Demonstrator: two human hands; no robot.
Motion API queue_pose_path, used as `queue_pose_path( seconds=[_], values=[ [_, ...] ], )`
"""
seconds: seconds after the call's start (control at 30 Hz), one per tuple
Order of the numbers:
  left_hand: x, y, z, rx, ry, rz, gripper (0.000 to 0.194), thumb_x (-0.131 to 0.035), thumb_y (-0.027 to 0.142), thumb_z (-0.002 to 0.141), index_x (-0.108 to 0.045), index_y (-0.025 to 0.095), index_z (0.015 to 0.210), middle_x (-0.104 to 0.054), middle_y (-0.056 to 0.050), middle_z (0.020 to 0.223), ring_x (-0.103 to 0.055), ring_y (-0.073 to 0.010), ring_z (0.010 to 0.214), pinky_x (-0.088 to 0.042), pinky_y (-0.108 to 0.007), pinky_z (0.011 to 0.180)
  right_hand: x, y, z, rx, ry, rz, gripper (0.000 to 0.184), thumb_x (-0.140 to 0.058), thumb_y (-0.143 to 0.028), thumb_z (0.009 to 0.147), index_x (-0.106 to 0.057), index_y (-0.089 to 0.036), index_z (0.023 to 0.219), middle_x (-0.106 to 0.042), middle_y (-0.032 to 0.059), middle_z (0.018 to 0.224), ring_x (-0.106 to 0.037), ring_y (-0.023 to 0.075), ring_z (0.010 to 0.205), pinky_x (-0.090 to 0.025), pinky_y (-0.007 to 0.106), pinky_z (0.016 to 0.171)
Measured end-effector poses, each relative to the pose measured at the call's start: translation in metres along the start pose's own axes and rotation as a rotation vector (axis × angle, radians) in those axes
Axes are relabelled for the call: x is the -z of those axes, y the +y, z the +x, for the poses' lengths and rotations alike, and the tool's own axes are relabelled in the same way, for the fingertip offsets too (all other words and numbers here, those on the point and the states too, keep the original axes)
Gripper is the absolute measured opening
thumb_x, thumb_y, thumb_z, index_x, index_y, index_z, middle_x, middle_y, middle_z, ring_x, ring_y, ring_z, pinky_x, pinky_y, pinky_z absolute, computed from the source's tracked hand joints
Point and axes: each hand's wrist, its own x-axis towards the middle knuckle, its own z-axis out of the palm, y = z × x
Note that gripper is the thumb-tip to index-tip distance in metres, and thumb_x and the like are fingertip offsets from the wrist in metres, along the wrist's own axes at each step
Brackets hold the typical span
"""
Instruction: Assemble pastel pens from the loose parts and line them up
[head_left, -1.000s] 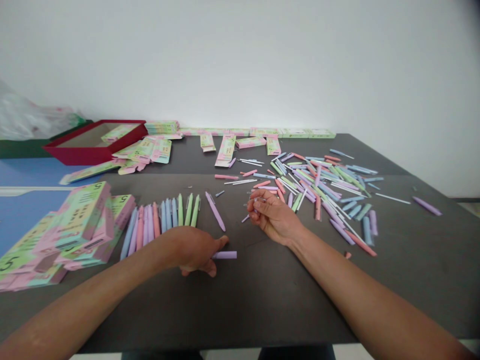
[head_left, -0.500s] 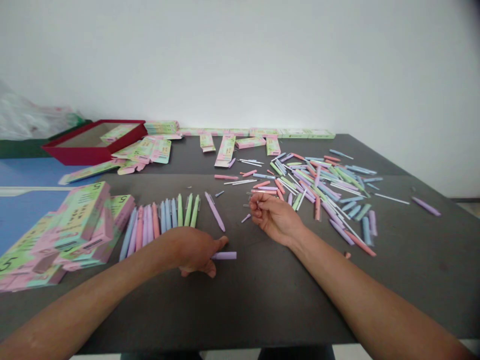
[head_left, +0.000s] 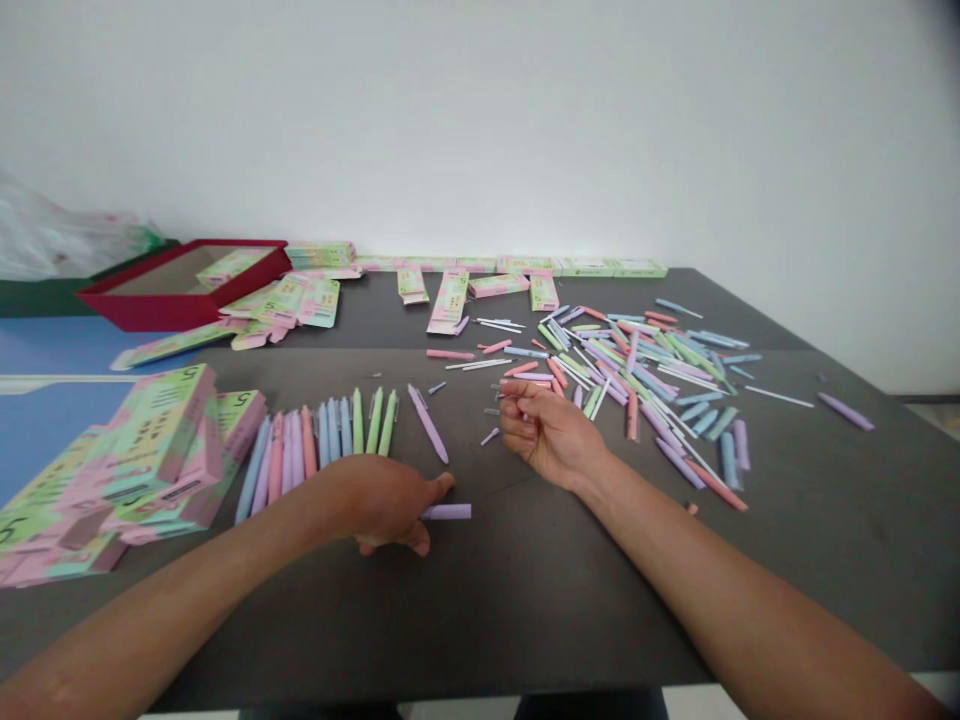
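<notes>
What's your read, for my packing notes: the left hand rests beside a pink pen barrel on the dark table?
Not pink: the head view shows that the pen barrel beside the left hand on the dark table is lilac.

**Lilac pen barrel — one piece, matte, capless**
Lies flat and crosswise, just beside the left hand's fingertips; a thin pen part sits pinched in the curled right hand — too small to tell exactly.

Likely a packing room, loose pens, cartons
</notes>
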Motion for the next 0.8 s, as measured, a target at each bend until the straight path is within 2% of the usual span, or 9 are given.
queue_pose_path(
  seconds=[0.27,0.47,0.63,0.73,0.8],
  values=[
    [-0.0006,-0.0024,0.0014,-0.001,-0.01,0.01,0.074,-0.056,0.032,0.081,-0.023,0.014,0.145,-0.072,-0.009,0.064,-0.066,-0.0242,0.065,-0.039,-0.027,0.049,0.0007,0.003,-0.0013,-0.005,0.003,-0.016,0.022,-0.055,-0.006,0.066,-0.054,-0.018,0.084,-0.057,-0.0011,0.072,-0.033,0.0051,0.047,-0.025,0.016,0.042],
    [-0.0029,-0.0029,0.0021,0.002,0.014,-0.009,0.074,-0.056,0.032,0.08,-0.025,0.015,0.144,-0.068,-0.005,0.056,-0.065,-0.0237,0.064,-0.04,-0.026,0.05,0.0047,0.0048,-0.0008,0.007,0.001,-0.031,0.021,-0.059,-0.008,0.068,-0.054,-0.019,0.085,-0.062,0.0006,0.08,-0.047,0.0077,0.056,-0.037,0.02,0.052],
    [-0.0032,-0.0026,0.0023,0.01,0.02,-0.003,0.074,-0.057,0.033,0.079,-0.026,0.015,0.144,-0.067,-0.005,0.055,-0.065,-0.0247,0.063,-0.04,-0.027,0.051,0.0069,0.006,0.001,0.016,0.022,-0.037,0.009,-0.061,-0.023,0.077,-0.056,-0.019,0.083,-0.062,0.0007,0.077,-0.052,0.0097,0.06,-0.042,0.023,0.057],
    [-0.0028,-0.0029,0.0028,0.012,0.002,0.005,0.075,-0.057,0.034,0.08,-0.024,0.016,0.145,-0.07,-0.007,0.06,-0.065,-0.0243,0.064,-0.042,-0.028,0.053,0.008,0.0068,0.0025,0.002,0.044,-0.029,0.022,-0.055,-0.038,0.083,-0.058,-0.017,0.08,-0.061,0.002,0.075,-0.053,0.0105,0.061,-0.042,0.023,0.057],
    [-0.0029,-0.0033,0.0032,0.013,0.0,0.003,0.075,-0.057,0.034,0.08,-0.023,0.017,0.145,-0.071,-0.008,0.062,-0.064,-0.0236,0.063,-0.042,-0.028,0.054,0.0091,0.0068,0.0032,-0.003,0.045,-0.027,0.025,-0.052,-0.039,0.084,-0.059,-0.016,0.08,-0.061,0.0027,0.075,-0.054,0.0111,0.062,-0.043,0.024,0.058]
  ],
)
